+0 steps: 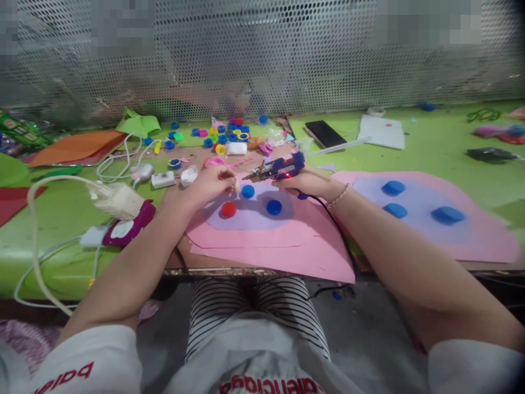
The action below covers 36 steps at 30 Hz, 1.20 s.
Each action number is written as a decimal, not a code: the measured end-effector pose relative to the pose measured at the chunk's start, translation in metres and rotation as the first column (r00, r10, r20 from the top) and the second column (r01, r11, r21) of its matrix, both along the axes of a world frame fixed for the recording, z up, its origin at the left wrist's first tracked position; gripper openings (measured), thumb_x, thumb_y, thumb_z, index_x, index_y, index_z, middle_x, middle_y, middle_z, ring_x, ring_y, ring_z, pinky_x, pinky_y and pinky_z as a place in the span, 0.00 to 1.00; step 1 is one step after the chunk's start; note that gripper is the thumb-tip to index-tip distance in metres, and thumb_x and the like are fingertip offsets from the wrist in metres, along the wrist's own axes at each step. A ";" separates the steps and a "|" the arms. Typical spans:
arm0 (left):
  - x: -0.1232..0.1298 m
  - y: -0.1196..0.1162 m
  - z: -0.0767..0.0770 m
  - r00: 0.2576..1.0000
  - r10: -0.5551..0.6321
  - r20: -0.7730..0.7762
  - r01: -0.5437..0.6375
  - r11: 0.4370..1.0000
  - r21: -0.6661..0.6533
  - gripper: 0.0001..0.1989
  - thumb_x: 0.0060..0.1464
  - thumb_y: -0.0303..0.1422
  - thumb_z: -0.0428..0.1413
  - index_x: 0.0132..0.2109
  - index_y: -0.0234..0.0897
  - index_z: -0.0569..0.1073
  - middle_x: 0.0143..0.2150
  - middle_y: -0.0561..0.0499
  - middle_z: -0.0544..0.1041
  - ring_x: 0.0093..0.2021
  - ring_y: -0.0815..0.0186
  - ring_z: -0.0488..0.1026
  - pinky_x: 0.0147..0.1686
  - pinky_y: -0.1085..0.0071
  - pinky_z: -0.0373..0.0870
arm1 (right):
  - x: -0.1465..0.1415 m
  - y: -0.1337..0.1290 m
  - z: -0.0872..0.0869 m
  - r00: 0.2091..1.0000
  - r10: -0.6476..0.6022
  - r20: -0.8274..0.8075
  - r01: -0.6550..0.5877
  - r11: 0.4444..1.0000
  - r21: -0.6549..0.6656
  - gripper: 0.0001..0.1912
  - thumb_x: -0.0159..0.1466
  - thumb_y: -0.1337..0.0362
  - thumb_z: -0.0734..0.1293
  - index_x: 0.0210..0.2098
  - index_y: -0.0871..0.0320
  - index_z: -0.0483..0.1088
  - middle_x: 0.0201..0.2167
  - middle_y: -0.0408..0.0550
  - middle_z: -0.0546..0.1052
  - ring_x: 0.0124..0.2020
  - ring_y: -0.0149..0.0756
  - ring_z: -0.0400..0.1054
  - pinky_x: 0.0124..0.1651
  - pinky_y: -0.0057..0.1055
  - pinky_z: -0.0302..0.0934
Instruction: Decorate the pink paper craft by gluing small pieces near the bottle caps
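My right hand (pixel 305 183) is wrapped round a blue hot glue gun (pixel 289 166), its nozzle pointing left and a red light lit. A long clear glue stick (pixel 340 146) sticks out of its back. Close to the nozzle, my left hand (pixel 211 183) pinches a small cream-coloured piece (pixel 237 185), too small to make out exactly. Below both hands lies a lilac paper shape (pixel 250 219) on pink paper (pixel 262 239). On it sit a red bottle cap (pixel 228 209) and two blue bottle caps (pixel 248 191), the second blue cap (pixel 274 207) near my right hand.
At right, another pink paper (pixel 488 235) bears a lilac shape with three blue caps (pixel 448 215). Several loose caps (pixel 233 134) lie at the back by a mesh panel (pixel 262 60). A purple power strip (pixel 131 224) with cables stands left; a phone (pixel 325 134) lies behind.
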<state>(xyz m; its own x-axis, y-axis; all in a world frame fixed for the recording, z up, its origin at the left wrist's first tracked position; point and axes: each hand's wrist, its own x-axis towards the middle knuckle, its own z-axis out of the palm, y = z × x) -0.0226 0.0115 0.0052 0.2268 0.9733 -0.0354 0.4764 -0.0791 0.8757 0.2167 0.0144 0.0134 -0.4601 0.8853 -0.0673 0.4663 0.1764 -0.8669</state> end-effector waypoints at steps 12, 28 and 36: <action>-0.001 0.003 -0.006 0.996 -0.012 0.085 0.011 1.000 0.008 0.04 0.47 0.31 0.56 0.28 0.34 0.70 0.26 0.49 0.75 0.25 0.70 0.70 0.30 0.70 0.68 | -0.003 0.002 -0.006 0.999 0.022 -0.049 -0.021 0.999 0.027 0.14 0.53 0.64 0.68 0.15 0.59 0.63 0.08 0.38 0.61 0.11 0.23 0.53 0.15 0.24 0.47; -0.002 0.012 0.007 0.840 0.302 0.451 -0.317 0.947 -0.044 0.03 0.52 0.29 0.50 0.30 0.36 0.64 0.26 0.53 0.73 0.28 0.69 0.73 0.34 0.70 0.70 | 0.021 0.019 -0.001 0.923 -0.367 -0.120 0.385 0.865 0.321 0.07 0.55 0.61 0.65 0.24 0.58 0.64 0.15 0.43 0.65 0.17 0.32 0.59 0.20 0.29 0.53; -0.001 0.003 0.016 0.741 0.185 0.645 -0.190 0.980 -0.063 0.05 0.55 0.33 0.50 0.32 0.36 0.63 0.31 0.51 0.73 0.34 0.67 0.75 0.36 0.66 0.72 | 0.022 0.012 -0.005 0.744 -0.234 0.626 -0.188 0.826 0.532 0.12 0.60 0.59 0.60 0.37 0.63 0.63 0.34 0.61 0.72 0.34 0.45 0.66 0.35 0.35 0.56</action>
